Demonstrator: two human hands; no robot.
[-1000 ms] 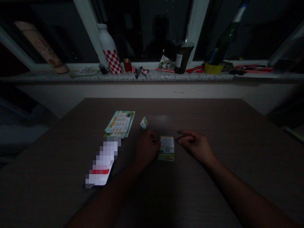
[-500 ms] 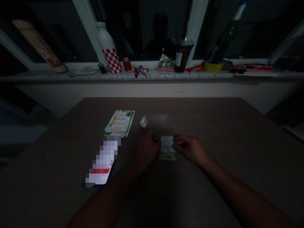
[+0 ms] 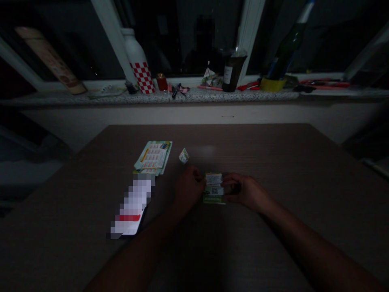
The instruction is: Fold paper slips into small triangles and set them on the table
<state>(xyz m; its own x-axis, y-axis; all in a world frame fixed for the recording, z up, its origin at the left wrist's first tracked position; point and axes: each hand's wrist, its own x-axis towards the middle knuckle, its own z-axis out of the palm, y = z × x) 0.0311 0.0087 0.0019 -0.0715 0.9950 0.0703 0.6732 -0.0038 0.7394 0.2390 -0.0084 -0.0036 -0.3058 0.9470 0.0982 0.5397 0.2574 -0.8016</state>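
A small folded printed paper [image 3: 214,188], green and white, lies on the dark brown table [image 3: 273,162] in dim light. My left hand [image 3: 188,188] is curled against its left edge, fingers pinching it. My right hand [image 3: 243,190] grips its right edge with bent fingers. A tiny folded paper piece [image 3: 184,155] sits just beyond my left hand. A stack of printed leaflets [image 3: 153,157] lies further left.
A phone with a lit screen [image 3: 132,209] lies at the left of the table. On the windowsill stand a red-checked white bottle [image 3: 138,63], a dark cup [image 3: 231,73], a green bottle [image 3: 287,48], a yellow tape roll [image 3: 271,84] and small clutter.
My right hand moved left from the bare table to the paper's right edge and closed on it. My left hand stayed at the left edge.
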